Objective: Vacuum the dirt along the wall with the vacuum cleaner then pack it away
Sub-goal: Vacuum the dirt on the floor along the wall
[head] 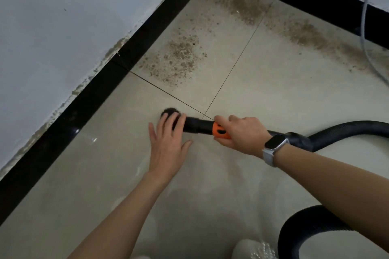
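I see the right hand [242, 132] curled round the orange collar [220, 131] of the vacuum wand [197, 126] | left hand [168, 143] flat, fingers straight, lying over the round brush nozzle [170, 111] — just ahead of the grip | dirt [181, 57] beyond it, beside the black skirting [147, 33] | hose [347, 130] trails right.

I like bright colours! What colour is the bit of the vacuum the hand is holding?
Orange. The right hand holds the orange collar on the black vacuum tube, seen in the head view.
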`<state>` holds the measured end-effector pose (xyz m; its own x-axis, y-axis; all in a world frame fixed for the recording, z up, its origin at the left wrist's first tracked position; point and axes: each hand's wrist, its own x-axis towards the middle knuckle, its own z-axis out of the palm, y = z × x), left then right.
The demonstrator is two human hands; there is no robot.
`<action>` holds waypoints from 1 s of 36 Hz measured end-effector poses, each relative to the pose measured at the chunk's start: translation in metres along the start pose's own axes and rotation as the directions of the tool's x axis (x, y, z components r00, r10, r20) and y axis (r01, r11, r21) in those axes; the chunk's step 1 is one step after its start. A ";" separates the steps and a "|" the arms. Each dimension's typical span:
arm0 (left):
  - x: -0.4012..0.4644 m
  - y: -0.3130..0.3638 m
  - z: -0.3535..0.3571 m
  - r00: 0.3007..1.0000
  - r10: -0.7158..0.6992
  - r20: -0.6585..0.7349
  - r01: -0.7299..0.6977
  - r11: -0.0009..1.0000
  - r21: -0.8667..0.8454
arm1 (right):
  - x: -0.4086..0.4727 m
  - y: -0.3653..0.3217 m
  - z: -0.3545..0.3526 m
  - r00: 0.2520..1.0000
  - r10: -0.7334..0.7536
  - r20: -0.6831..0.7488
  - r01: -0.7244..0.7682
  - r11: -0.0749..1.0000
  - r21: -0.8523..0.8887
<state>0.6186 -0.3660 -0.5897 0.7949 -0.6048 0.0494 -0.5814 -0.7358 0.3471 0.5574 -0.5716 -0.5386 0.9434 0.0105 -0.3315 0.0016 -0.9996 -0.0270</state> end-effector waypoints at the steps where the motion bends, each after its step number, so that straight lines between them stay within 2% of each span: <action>1: -0.002 -0.003 -0.001 0.997 -0.066 0.045 0.064 0.997 0.036 | -0.001 0.010 -0.001 0.998 0.055 -0.011 -0.055 0.998 0.025; 3: -0.007 -0.012 0.000 0.955 -0.227 0.189 0.215 0.973 0.079 | -0.001 0.029 -0.003 0.985 0.174 -0.017 -0.173 0.983 0.056; 6: -0.012 -0.024 0.005 0.823 -0.409 0.394 0.384 0.912 0.145 | -0.001 0.048 -0.006 0.956 0.293 -0.015 -0.291 0.954 0.069; 8: -0.014 -0.030 0.010 0.744 -0.471 0.473 0.445 0.878 0.175 | -0.003 0.049 -0.006 0.951 0.309 -0.020 -0.306 0.948 0.087; 10: -0.014 -0.033 0.013 0.704 -0.492 0.512 0.465 0.864 0.192 | -0.008 0.039 -0.003 0.963 0.271 0.002 -0.269 0.956 0.121; 13: -0.013 -0.035 0.013 0.700 -0.500 0.511 0.462 0.862 0.211 | -0.020 0.021 0.006 0.994 0.096 0.053 -0.101 0.991 0.093; 15: -0.011 -0.036 0.010 0.688 -0.500 0.526 0.461 0.861 0.214 | -0.023 0.023 0.005 0.995 0.050 0.083 -0.056 0.996 0.073; 19: -0.002 -0.038 0.002 0.636 -0.503 0.585 0.457 0.856 0.240 | -0.018 0.064 -0.006 0.968 0.230 0.099 -0.242 0.962 0.126; 23: 0.008 -0.035 -0.016 0.595 -0.522 0.611 0.463 0.844 0.271 | -0.010 0.119 -0.016 0.914 0.404 0.049 -0.406 0.901 0.152; 26: 0.020 -0.025 -0.035 0.611 -0.527 0.591 0.474 0.841 0.260 | 0.001 0.139 -0.023 0.892 0.450 0.050 -0.452 0.879 0.153; 29: 0.033 -0.010 -0.060 0.642 -0.498 0.583 0.452 0.860 0.236 | 0.011 0.131 -0.033 0.906 0.409 0.112 -0.423 0.891 0.163; 33: 0.054 0.007 -0.095 0.682 -0.468 0.562 0.525 0.848 0.069 | 0.020 0.098 -0.044 0.950 0.256 0.176 -0.289 0.936 0.199; 35: 0.067 0.016 -0.112 0.689 -0.478 0.545 0.606 0.792 -0.071 | 0.025 0.079 -0.054 0.969 0.179 0.171 -0.215 0.952 0.217; 36: 0.073 0.020 -0.120 0.669 -0.496 0.554 0.669 0.727 -0.156 | 0.029 0.070 -0.059 0.975 0.152 0.163 -0.187 0.954 0.233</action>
<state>0.6863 -0.3883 -0.4672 0.7239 -0.2079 -0.6578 0.1357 -0.8920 0.4312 0.6044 -0.6431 -0.4944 0.8662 -0.1372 -0.4806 -0.2523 -0.9501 -0.1834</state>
